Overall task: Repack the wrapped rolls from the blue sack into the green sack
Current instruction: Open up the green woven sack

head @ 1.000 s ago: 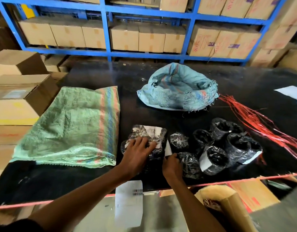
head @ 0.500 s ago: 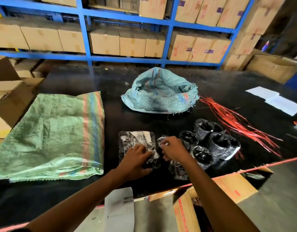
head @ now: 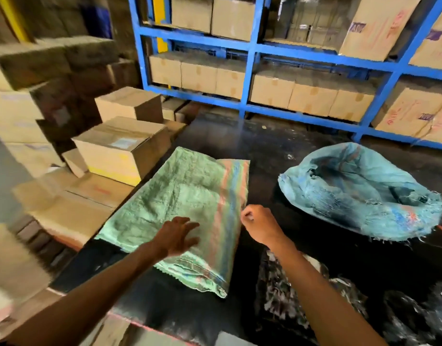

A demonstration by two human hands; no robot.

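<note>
Reaching over the green sack (head: 180,208), our left hand (head: 176,236) is spread with fingers apart above its near half, while our right hand (head: 258,224) pinches its right edge. It lies flat on the black table (head: 264,151), long axis running away from us. 1 blue sack (head: 357,188) slumps open well right; wrapped rolls (head: 284,295) sit under our right forearm.

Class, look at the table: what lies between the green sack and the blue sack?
In the head view, only the right hand beside the green sack; otherwise bare black table up to the blue sack.

Green sack (head: 180,203) (striped edge), blue sack (head: 359,188)
</note>
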